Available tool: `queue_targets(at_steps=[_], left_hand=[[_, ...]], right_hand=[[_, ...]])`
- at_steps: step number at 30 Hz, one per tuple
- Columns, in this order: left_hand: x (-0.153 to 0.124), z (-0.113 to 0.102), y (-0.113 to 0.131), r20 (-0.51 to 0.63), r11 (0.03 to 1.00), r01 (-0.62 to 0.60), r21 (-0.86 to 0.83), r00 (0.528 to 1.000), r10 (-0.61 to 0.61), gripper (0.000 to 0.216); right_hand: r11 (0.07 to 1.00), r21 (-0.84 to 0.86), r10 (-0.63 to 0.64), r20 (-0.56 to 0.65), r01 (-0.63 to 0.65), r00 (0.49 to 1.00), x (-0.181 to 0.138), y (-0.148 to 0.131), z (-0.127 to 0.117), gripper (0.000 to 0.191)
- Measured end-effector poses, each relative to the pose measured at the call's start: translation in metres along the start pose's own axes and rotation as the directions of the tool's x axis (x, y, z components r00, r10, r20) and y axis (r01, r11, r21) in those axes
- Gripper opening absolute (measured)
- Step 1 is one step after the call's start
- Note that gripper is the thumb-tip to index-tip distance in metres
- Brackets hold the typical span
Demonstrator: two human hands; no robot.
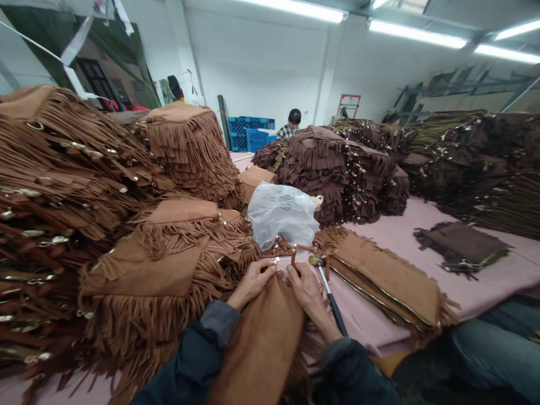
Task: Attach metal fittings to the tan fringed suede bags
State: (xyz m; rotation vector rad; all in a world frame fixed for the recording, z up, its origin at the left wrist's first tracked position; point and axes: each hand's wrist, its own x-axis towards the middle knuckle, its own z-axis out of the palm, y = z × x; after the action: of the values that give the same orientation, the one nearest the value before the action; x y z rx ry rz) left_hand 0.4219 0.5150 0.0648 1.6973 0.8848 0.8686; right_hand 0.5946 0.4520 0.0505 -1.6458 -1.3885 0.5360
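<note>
Left hand point(253, 279) is gripping the bag point(261, 337), right hand point(307, 288) pinching its strap point(292, 251), likely risking knocking the tool point(332, 299) at three o'clock.

The person is wearing a dark blue-grey jacket point(192, 368), its long sleeves point(348, 368) leaving the left hand point(253, 281) and right hand point(310, 292) bare.

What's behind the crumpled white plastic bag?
A tan fringed suede piece and a dark brown fringed stack rise behind the white plastic bag. It covers their lower parts.
</note>
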Motion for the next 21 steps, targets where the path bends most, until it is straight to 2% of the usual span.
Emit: queue_targets(at_steps=[2,4,7,10,13,16,18,21], left_hand=[[0.0,-0.001,0.0,-0.004,0.998,-0.036,0.042,0.999,0.036,0.027],[0.001,-0.002,0.0,0.025,0.996,-0.068,0.063,0.997,0.067,0.025],[0.002,-0.003,0.002,0.101,0.995,-0.095,0.034,0.991,0.091,0.026],[0.002,-0.004,0.006,0.144,0.996,-0.072,-0.043,0.986,0.078,0.032],[0.002,-0.006,0.008,0.163,0.988,-0.007,-0.151,0.986,0.032,0.037],[0.003,-0.008,0.006,0.072,0.98,0.005,-0.198,0.997,0.01,0.032],[0.003,-0.009,0.004,-0.003,0.977,-0.006,-0.211,1.0,0.006,0.027],[0.002,-0.01,0.0,-0.046,0.972,-0.028,-0.235,0.999,0.017,0.023]], right_hand=[[0.98,0.195,0.02,0.036,-0.026,0.999,0.012,0.001,-0.001,0.041],[0.933,0.348,0.038,0.156,-0.091,0.987,0.02,0.0,0.001,0.042],[0.892,0.434,0.012,0.251,-0.124,0.968,0.023,-0.002,0.007,0.04],[0.892,0.443,0.002,0.207,-0.095,0.978,0.023,-0.002,0.01,0.035],[0.888,0.448,0.062,0.115,-0.108,0.991,0.024,-0.001,0.01,0.035],[0.859,0.479,0.171,0.061,-0.179,0.983,0.026,-0.001,0.009,0.038],[0.764,0.595,0.233,0.104,-0.248,0.967,0.026,-0.002,0.01,0.042],[0.569,0.761,0.238,0.209,-0.31,0.949,0.025,-0.005,0.011,0.047]])
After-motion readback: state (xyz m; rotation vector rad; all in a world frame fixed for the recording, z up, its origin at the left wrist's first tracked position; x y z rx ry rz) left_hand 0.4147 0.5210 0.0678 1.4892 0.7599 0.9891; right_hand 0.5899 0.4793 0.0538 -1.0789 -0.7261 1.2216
